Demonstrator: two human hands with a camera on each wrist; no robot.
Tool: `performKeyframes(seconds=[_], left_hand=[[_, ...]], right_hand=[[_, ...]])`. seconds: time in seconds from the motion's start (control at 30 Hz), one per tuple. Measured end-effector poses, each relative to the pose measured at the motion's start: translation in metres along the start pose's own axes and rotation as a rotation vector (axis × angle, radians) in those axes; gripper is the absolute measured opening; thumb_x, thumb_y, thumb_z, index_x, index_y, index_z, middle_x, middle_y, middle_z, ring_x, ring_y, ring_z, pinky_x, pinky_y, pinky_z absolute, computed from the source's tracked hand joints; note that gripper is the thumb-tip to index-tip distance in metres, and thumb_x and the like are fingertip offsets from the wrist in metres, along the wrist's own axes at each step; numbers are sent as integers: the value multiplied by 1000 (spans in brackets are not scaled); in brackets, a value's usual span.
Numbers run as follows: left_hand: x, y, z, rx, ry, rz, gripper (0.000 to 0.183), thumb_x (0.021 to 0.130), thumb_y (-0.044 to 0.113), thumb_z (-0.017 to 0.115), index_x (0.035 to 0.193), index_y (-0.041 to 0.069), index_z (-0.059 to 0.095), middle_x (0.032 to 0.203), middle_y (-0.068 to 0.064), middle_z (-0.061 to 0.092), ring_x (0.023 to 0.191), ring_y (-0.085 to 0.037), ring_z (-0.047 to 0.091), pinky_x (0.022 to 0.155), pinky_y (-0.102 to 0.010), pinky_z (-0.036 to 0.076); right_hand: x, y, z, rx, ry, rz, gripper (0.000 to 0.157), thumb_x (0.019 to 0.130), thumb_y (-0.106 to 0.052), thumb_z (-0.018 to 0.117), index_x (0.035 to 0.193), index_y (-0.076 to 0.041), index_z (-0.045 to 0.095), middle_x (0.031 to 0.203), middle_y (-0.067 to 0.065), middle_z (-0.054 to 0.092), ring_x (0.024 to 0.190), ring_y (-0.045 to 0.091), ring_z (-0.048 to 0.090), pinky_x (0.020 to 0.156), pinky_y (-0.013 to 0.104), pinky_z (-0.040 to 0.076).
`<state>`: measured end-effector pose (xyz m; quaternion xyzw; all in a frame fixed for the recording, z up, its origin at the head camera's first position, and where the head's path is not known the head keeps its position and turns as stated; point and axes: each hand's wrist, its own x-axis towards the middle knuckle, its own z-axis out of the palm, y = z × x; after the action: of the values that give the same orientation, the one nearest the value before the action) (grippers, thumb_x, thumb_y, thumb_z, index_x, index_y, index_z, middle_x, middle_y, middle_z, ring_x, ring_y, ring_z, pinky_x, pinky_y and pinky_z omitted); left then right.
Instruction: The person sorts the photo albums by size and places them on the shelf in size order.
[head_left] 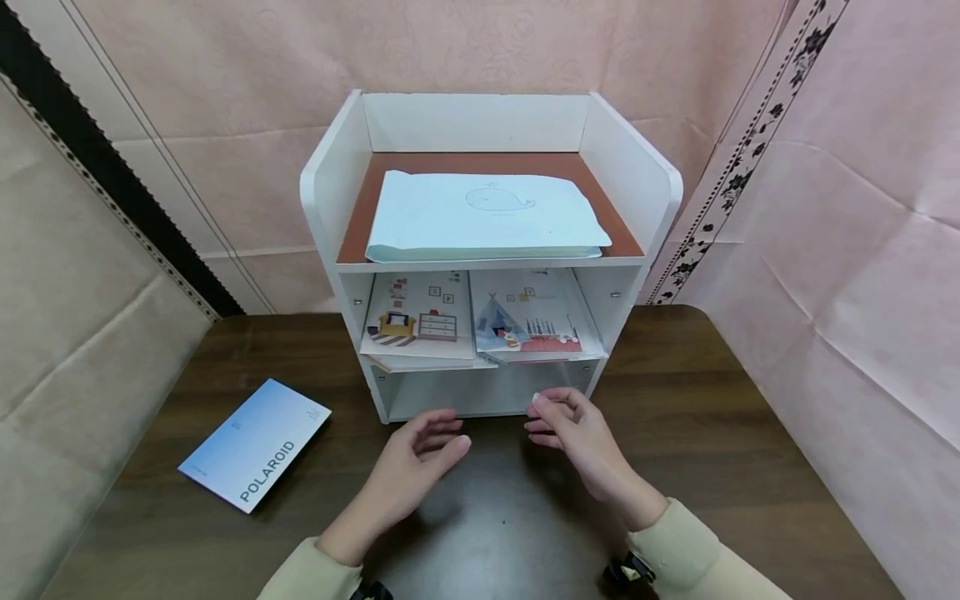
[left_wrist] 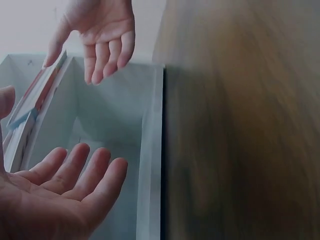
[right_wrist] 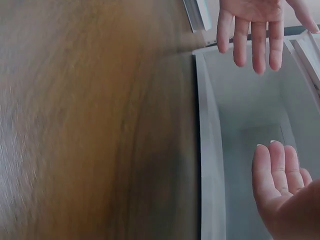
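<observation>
Both hands hover before the bottom compartment of a small white shelf (head_left: 491, 392), apart from each other, with nothing held. The left hand (head_left: 422, 461) is near the compartment's left front, its fingers relaxed. Across from it the right hand (head_left: 573, 442) sits by the right front, fingers loosely bent. In the left wrist view, the left hand (left_wrist: 65, 192) and right hand (left_wrist: 107, 40) face each other, palms visible. On the middle shelf lie two side-by-side stacks of booklets, one with a drawn sofa (head_left: 420, 321), one with a drawn tent (head_left: 528, 317).
A pale blue stack with a whale drawing (head_left: 487, 217) lies on the brown top shelf (head_left: 480, 163). A blue POLAROID booklet (head_left: 255, 444) rests on the dark wooden table (head_left: 750, 467) at left. Pink cloth (head_left: 480, 46) hangs behind and at the sides.
</observation>
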<state>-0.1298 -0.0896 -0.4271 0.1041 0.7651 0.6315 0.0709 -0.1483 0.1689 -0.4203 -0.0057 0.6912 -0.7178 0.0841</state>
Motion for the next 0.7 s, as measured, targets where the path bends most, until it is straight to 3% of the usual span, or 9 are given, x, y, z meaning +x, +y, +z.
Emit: performKeyframes(seconds=[0.13,0.37,0.6,0.7], left_hand=[[-9,-7,-15,31,23,-8,45,89,34,71,128,16,57,120,-3,63,112,-25,59,90,-31,50],[-25,-15,-43,106,80,-46,47,88,37,72,127,15,57,121,-6,62,108,-18,61,89,-31,51],[-31,-20,-65,193,126,-78,52,88,44,69,129,13,55,123,-8,62,109,-17,61,88,-27,50],[-33,-22,-75,254,147,-88,57,88,46,68,130,11,53,125,-10,60,111,-20,60,89,-31,51]], right_hand=[[1,7,8,-7,-35,8,52,94,-38,64,128,-2,49,113,20,63,106,42,60,84,42,54],[0,18,19,-54,-93,38,60,92,-41,66,134,-2,46,116,20,63,106,39,61,84,42,54],[3,24,32,-34,-105,90,66,89,-44,68,133,1,46,118,25,61,105,36,62,83,42,54],[4,26,41,-25,-124,101,66,89,-44,68,131,1,46,118,26,60,103,34,63,83,42,55]])
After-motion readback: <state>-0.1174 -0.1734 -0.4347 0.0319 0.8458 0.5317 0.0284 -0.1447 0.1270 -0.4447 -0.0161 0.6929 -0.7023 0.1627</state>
